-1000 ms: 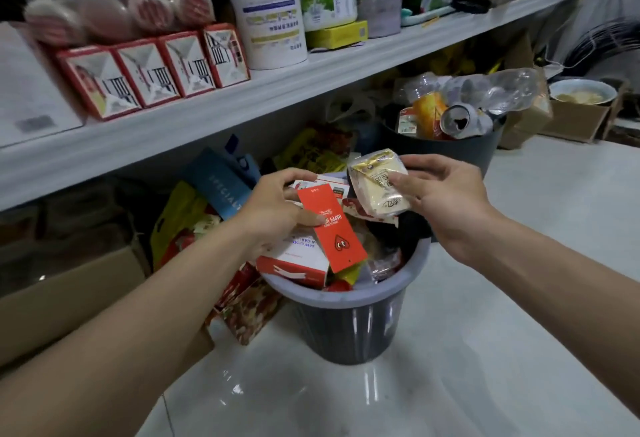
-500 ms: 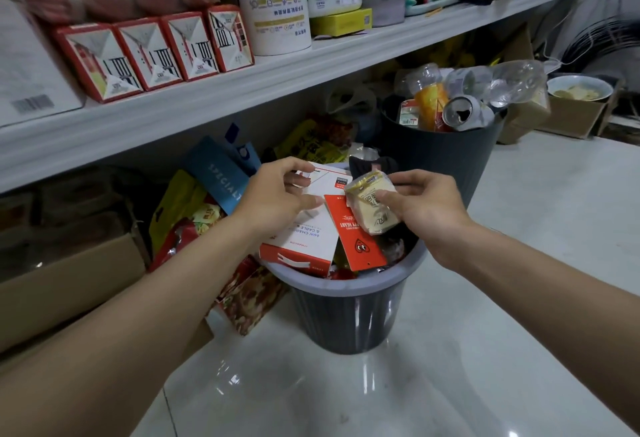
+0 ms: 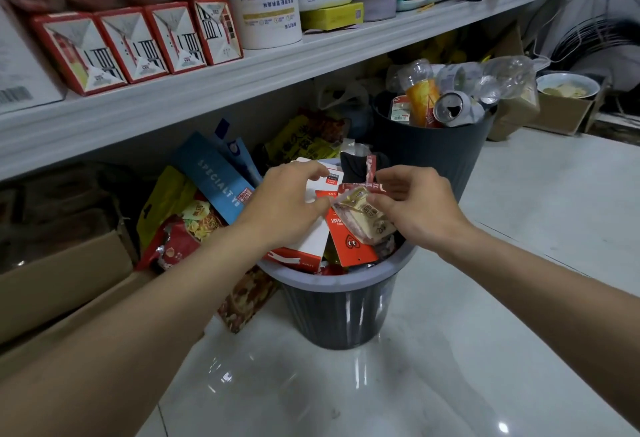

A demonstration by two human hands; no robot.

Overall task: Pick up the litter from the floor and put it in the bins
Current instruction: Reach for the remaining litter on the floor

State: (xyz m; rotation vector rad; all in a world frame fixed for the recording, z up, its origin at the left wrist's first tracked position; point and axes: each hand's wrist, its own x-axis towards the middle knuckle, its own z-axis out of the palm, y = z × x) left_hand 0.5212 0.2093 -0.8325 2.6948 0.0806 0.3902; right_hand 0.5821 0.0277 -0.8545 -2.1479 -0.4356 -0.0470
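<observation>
A grey bin [image 3: 341,312] stands on the floor in front of me, stuffed with litter. My right hand [image 3: 419,209] pinches a pale crumpled snack packet [image 3: 365,216] just above the bin's contents. Under the packet lies a red card with a heart face [image 3: 353,246]. My left hand [image 3: 285,209] hovers over a white and red box [image 3: 306,246] that leans in the bin, its fingers curled and apart and its thumb beside the packet. A second, darker bin [image 3: 433,156] behind holds plastic bottles and a crushed can [image 3: 450,109].
A long white shelf [image 3: 242,79] with cartons and tubs runs above the bins. Snack bags and a blue box [image 3: 214,176] are piled under it at the left, beside cardboard boxes [image 3: 62,277]. Glossy white floor [image 3: 450,367] extends to the right and toward me.
The red card left my left hand and now lies in the bin. My right hand lowered the snack packet onto the litter, and both hands came closer together over the bin.
</observation>
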